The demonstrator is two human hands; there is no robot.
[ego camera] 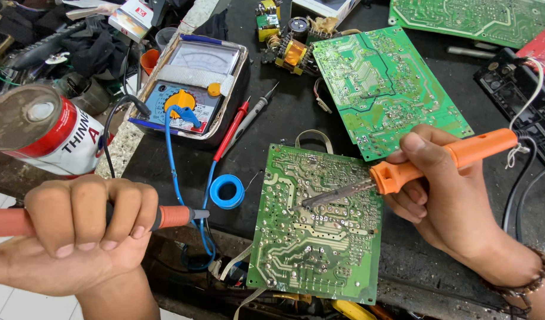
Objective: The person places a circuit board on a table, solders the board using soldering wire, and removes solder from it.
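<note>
My right hand (444, 195) grips an orange-handled soldering iron (444, 159), and its metal tip rests on the solder side of a green circuit board (317, 237) lying near the bench's front edge. My left hand (83, 228) is closed in a fist around a red-handled tool (172, 216), a desoldering pump by its look. That tool points right, stopping short of the board's left edge. A blue spool of solder (227, 191) lies between the red tool and the board.
An analog multimeter (192, 89) with red and black probes (240, 124) sits behind. A second green board (385, 89) lies at the back right, a third (468, 21) at the top right. A metal can (41, 130) stands at the left. The dark bench (284, 112) is cluttered.
</note>
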